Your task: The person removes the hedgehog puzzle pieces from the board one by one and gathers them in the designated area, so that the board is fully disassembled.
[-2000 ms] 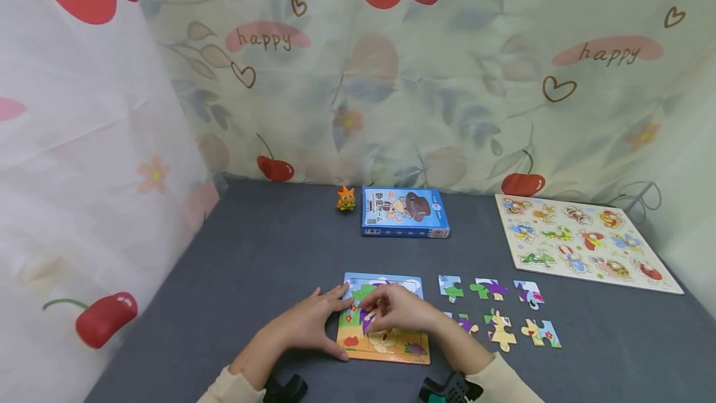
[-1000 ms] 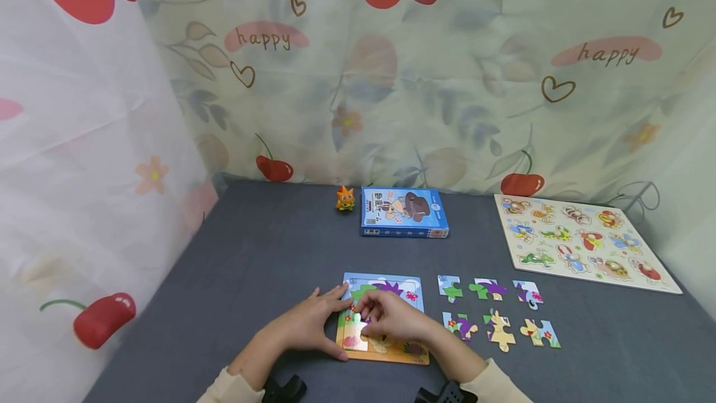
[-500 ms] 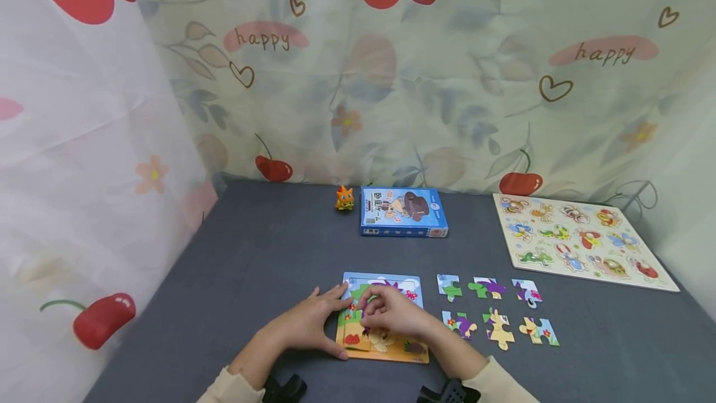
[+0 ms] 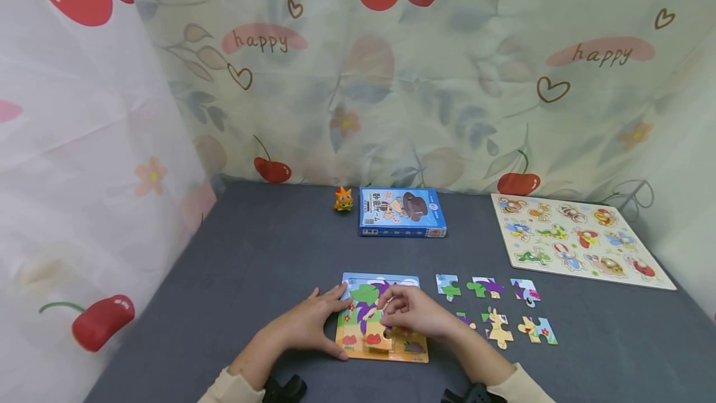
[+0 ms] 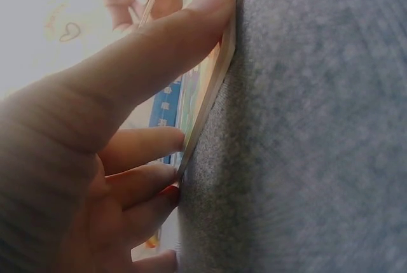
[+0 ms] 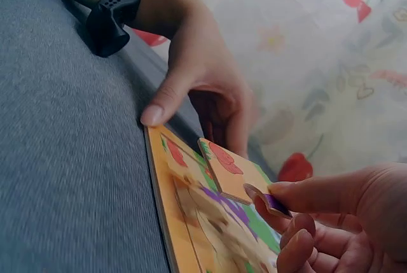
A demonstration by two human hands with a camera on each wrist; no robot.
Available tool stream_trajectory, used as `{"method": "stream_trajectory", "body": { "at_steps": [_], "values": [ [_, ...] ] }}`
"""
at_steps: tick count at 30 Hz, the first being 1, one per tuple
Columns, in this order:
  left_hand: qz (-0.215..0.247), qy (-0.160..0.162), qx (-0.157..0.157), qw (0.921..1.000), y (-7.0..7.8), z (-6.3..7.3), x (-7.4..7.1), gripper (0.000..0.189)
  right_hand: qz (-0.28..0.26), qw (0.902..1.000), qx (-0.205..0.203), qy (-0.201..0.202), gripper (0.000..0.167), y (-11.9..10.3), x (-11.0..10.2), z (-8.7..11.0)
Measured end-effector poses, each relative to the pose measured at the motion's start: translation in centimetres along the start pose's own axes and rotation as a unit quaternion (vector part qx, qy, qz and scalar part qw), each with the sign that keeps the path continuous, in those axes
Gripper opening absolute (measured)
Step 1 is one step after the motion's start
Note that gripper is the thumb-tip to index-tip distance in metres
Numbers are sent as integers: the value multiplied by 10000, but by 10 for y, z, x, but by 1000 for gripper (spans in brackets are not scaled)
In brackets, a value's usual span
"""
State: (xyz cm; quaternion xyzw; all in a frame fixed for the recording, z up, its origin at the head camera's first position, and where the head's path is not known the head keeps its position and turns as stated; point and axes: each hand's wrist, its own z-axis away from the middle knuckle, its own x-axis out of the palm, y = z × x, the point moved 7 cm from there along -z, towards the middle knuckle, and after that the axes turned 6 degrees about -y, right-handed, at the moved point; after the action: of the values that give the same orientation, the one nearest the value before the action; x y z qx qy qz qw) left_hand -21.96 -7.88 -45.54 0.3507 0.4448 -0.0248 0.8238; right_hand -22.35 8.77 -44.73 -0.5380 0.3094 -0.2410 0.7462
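Note:
My left hand (image 4: 310, 322) rests at the left side of a small frame puzzle board (image 4: 391, 357), thumb on its near edge (image 5: 219, 72) and fingertips at its far left edge. Between thumb and fingers, my right hand (image 4: 414, 313) pinches a jigsaw piece (image 6: 224, 166), orange with a red fruit, tilted a little above the board. The board's picture, with green leaf and purple shapes, shows around it. To the right lie several loose jigsaw pieces, among them a green one (image 4: 449, 287) and a yellow one (image 4: 498, 328); my right forearm partly covers a purple piece (image 4: 466, 320).
A blue box (image 4: 401, 211) and a small orange figurine (image 4: 344, 199) stand at the back of the dark table (image 4: 268, 235). A large insect peg puzzle (image 4: 582, 241) lies at the far right. Printed curtains close off the back and left.
My right hand has shifted right with the jigsaw piece, from the board's lower left towards its middle, uncovering the printed fruit there. The left hand stays in place.

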Motion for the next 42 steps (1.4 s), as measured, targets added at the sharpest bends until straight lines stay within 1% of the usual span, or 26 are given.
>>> {"method": "stream_trajectory", "body": {
  "at_steps": [5, 8, 13, 16, 26, 30, 34, 36, 42],
  "values": [
    [-27, -11, -33, 10000, 0, 0, 0, 93, 25, 9997, 144, 205, 22, 6, -11, 13],
    [-14, -23, -29, 10000, 1, 0, 0, 93, -52, 9997, 159, 194, 24, 8, -15, 20],
    [13, -40, 62, 10000, 3, 2, -1, 94, -157, 9994, 206, 226, 26, 10, -23, 33],
    [62, -55, 89, 9999, 4, 3, -1, 94, -99, 9992, 248, 293, 27, 13, -28, 41],
    [153, -73, 6, 9999, 3, 2, 0, 94, 57, 9984, 325, 464, 29, 26, -45, 67],
    [132, -66, -42, 9999, 2, 2, 0, 94, 63, 9985, 300, 458, 30, 28, -49, 77],
    [87, -54, -56, 9999, 1, 1, 0, 94, 31, 9983, 381, 436, 30, 32, -52, 87],
    [84, -55, -55, 9999, 0, 1, 0, 94, -20, 9982, 434, 414, 31, 34, -52, 91],
    [103, -83, -41, 9999, 0, 1, 1, 95, 11, 9986, 399, 339, 31, 41, -51, 103]
  ]
}}
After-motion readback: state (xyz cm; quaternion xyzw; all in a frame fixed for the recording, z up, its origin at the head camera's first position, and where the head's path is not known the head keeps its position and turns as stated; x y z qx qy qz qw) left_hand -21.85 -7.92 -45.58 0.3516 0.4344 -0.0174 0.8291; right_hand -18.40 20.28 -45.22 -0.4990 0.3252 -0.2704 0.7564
